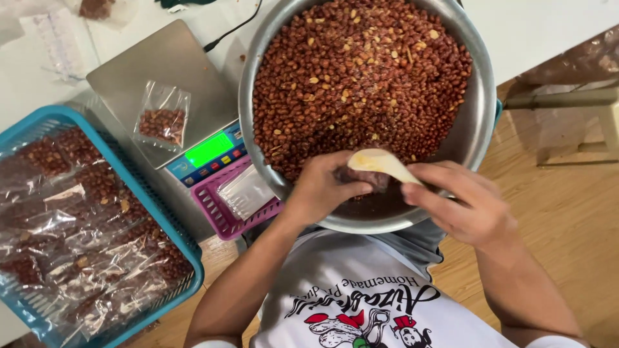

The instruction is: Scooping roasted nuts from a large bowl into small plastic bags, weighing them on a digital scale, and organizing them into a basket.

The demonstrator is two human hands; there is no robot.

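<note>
Steel bowl (480, 96): heaped with roasted peanuts (361, 77), top rim cut off.
Left hand (322, 190): curled around a small bag (367, 179), mostly hidden.
Right hand (461, 203): pinching a pale scoop (380, 162) over the bag.
Blue basket (164, 206): filled packets, edge cropped.

This looks like a small home food-packing workplace. Just beyond the fingers (335, 174) sits a big metal basin (480, 109) heaped with roasted peanuts (361, 77). Left of the fingers, a digital weighing scale (164, 96) on the white bench (535, 26) carries a small clear bag of peanuts (162, 119). Farther left, a blue plastic basket (193, 258) holds many filled bags, and a pink basket (216, 216) near the fingers holds empty ones. The floor (567, 212) is wood.
</note>
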